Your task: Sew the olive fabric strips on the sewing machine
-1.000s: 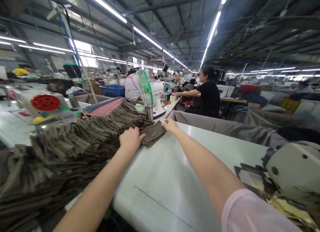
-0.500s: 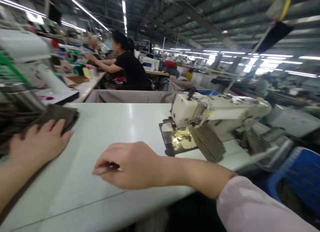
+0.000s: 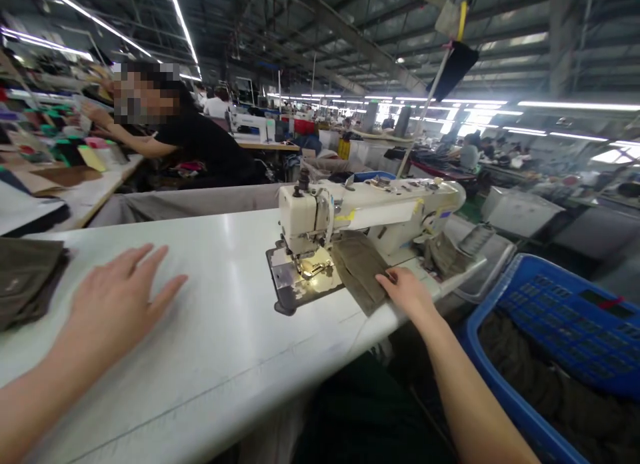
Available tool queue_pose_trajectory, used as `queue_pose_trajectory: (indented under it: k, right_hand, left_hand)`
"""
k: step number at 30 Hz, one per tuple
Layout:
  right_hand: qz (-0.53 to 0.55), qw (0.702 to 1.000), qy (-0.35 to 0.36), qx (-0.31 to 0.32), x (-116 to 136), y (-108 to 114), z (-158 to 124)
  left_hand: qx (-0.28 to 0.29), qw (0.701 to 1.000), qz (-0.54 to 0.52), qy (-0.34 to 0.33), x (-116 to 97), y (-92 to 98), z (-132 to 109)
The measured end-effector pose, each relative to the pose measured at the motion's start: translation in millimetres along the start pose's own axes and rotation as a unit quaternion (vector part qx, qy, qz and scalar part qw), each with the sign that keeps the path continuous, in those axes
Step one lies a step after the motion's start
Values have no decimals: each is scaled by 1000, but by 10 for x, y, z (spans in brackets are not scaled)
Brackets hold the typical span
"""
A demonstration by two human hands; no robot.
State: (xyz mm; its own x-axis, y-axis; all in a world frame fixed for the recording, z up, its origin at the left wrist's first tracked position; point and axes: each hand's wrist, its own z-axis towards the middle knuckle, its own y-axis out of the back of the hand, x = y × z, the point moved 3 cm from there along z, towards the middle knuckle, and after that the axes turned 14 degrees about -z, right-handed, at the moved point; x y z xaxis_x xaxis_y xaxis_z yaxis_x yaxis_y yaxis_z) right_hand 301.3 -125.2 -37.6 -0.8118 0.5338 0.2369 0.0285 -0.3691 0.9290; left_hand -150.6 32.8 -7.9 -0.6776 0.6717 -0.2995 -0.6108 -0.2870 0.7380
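Fingers (image 3: 391, 276) of the right hand (image 3: 409, 296) touch the near edge of a folded olive-brown fabric panel (image 3: 356, 271); whether they grip it cannot be determined. The panel lies on the bed of a cream industrial sewing machine (image 3: 370, 207), just beside the lit presser foot, on a long white desk (image 3: 215, 317). The left hand (image 3: 117, 297) rests released and flat on the desk, fingers spread, near an olive-brown fabric stack (image 3: 27, 281). A blue plastic crate (image 3: 550, 317) holding dark fabric stands right of the desk.
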Motion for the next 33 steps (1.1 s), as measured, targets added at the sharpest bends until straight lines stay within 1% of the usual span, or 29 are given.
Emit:
queue_pose_trajectory:
  k: [1, 4, 7, 10, 12, 14, 17, 19, 21, 23, 24, 25, 26, 27, 28, 29, 30, 31, 33]
  right_hand:
    - [1, 1000, -5, 15, -49, -26, 22]
    - [8, 998, -26, 51, -134, -83, 76]
    - [26, 996, -31, 83, -191, -104, 144]
    - [66, 992, -21, 102, -208, -70, 217]
    - [109, 990, -13, 89, -171, -1, 245]
    - [168, 984, 0, 61, -79, 101, 240]
    - [268, 962, 37, 35, 135, 283, 161]
    - [322, 944, 65, 38, 269, 403, 76]
    - [381, 919, 96, 39, 340, 520, -10]
    - [428, 895, 127, 5, 324, 631, -80]
    - [439, 887, 140, -15, 291, 671, -109]
    - [440, 885, 149, -23, 250, 691, -134]
    - [429, 890, 155, -12, 210, 684, -157]
    - [412, 897, 160, 20, 176, 652, -181]
    - [394, 902, 163, 64, 149, 599, -209]
    - [379, 904, 165, 111, 129, 535, -245]
    - [372, 900, 166, 152, 115, 467, -289]
    - [376, 893, 164, 186, 109, 401, -340]
    - [406, 862, 158, 260, 128, 269, -470]
  left_hand:
    - [19, 1000, 9, -3, -231, -62, 18]
    - [71, 994, -17, -77, -846, -266, 15]
    - [95, 983, -63, -146, -1310, -468, -25]
    - [140, 968, -109, -177, -1709, -683, -31]
    - [164, 961, -140, -175, -1968, -829, -2]
    - [171, 959, -170, -151, -2217, -974, 56]
    - [148, 963, -195, -112, -2547, -1154, 188]
    - [130, 965, -209, -89, -2699, -1210, 300]
    - [124, 961, -244, -44, -2757, -1182, 416]
    - [123, 942, -311, 32, -2710, -1057, 515]
    - [131, 921, -359, 80, -2656, -969, 547]
    - [144, 889, -413, 132, -2589, -873, 563]
    - [162, 848, -469, 185, -2515, -774, 563]
    - [180, 803, -518, 234, -2439, -676, 547]
    - [193, 759, -558, 275, -2361, -581, 522]
    - [199, 724, -585, 308, -2280, -495, 489]
    - [198, 700, -600, 332, -2195, -422, 454]
    - [194, 686, -608, 350, -2106, -367, 417]
    - [186, 671, -613, 373, -1926, -321, 344]
